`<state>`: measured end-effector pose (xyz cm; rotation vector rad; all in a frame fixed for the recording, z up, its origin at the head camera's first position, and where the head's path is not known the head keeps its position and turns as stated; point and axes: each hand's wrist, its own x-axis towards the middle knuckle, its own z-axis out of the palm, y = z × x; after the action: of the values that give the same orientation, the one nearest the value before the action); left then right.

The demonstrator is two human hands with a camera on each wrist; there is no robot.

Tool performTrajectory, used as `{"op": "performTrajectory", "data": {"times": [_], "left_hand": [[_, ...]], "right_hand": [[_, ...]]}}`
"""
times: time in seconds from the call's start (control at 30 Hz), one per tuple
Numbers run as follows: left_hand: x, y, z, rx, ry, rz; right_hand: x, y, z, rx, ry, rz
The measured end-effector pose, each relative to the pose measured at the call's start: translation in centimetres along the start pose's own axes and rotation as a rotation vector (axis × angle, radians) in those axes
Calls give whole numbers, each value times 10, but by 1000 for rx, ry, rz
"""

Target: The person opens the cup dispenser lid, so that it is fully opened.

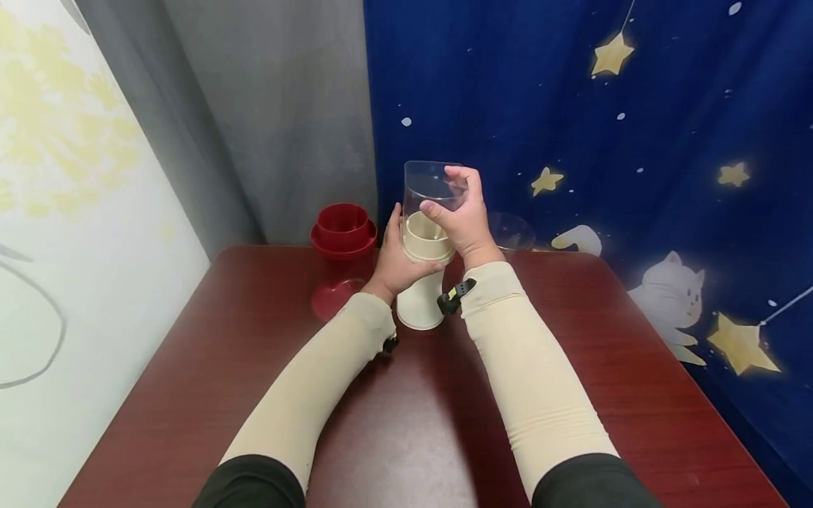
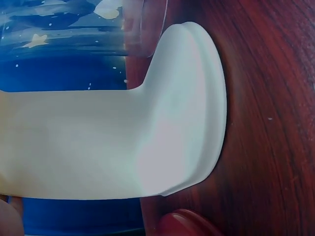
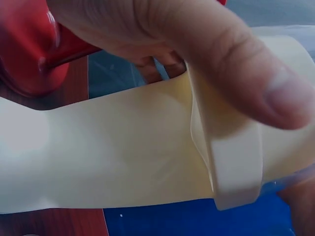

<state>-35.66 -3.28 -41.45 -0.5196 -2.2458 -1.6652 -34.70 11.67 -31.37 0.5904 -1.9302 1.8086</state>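
Note:
A cream plastic stand (image 1: 420, 303) rises from the table, its flared foot (image 2: 177, 113) down on the wood. My left hand (image 1: 401, 262) holds it just below the wide collar, and the thumb (image 3: 290, 101) lies over the collar (image 3: 236, 162) in the right wrist view. On the stand's cup-like top sits a clear plastic cylinder (image 1: 418, 180), around the cream inner ring. My right hand (image 1: 466, 222) grips this cylinder from the right, thumb in front and fingers bent near its upper rim. Whether the cylinder is fully seated on the collar, I cannot tell.
Left of the stand is a red plastic stand (image 1: 343, 243) of similar shape. A second clear cylinder (image 1: 516, 229) is behind my right hand near the table's far edge. The reddish-brown table (image 1: 394, 423) meets a grey curtain (image 1: 286, 106) and a blue star-patterned curtain (image 1: 508, 85).

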Motion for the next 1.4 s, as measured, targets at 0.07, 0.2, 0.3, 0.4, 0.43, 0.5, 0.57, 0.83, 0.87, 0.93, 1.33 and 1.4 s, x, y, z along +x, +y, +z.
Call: {"op": "performTrajectory", "data": {"times": [0.07, 0.2, 0.3, 0.4, 0.43, 0.5, 0.57, 0.83, 0.87, 0.93, 1.33, 1.4], "left_hand": [[0, 0, -1, -15, 0, 12], [2, 1, -2, -43, -8, 42], [3, 1, -2, -44, -17, 46], [3, 1, -1, -27, -25, 43], [3, 1, -2, -18, -28, 41], [4, 1, -3, 3, -33, 43], [4, 1, -4, 26, -40, 49], [5, -1, -7, 53, -58, 61], [5, -1, -7, 56, -60, 60], [4, -1, -8, 64, -63, 56], [4, 1, -9, 55, -71, 40], [4, 2, -8, 54, -83, 26]], "right_hand": [[0, 1, 0, 7, -5, -3], [-1, 3, 1, 2, 2, -4], [-2, 3, 0, 1, 7, -5], [-2, 4, 0, 5, 10, -9], [-2, 4, 0, 6, 10, -10], [-2, 5, 1, 6, 13, -7], [-2, 5, 1, 13, 13, 3], [-4, 6, -1, 5, -16, 25], [-4, 7, -1, 7, -22, 23], [-5, 7, -2, 19, -36, 19], [-4, 10, -3, 0, -21, 10], [-4, 10, -4, -4, -9, 8]]}}
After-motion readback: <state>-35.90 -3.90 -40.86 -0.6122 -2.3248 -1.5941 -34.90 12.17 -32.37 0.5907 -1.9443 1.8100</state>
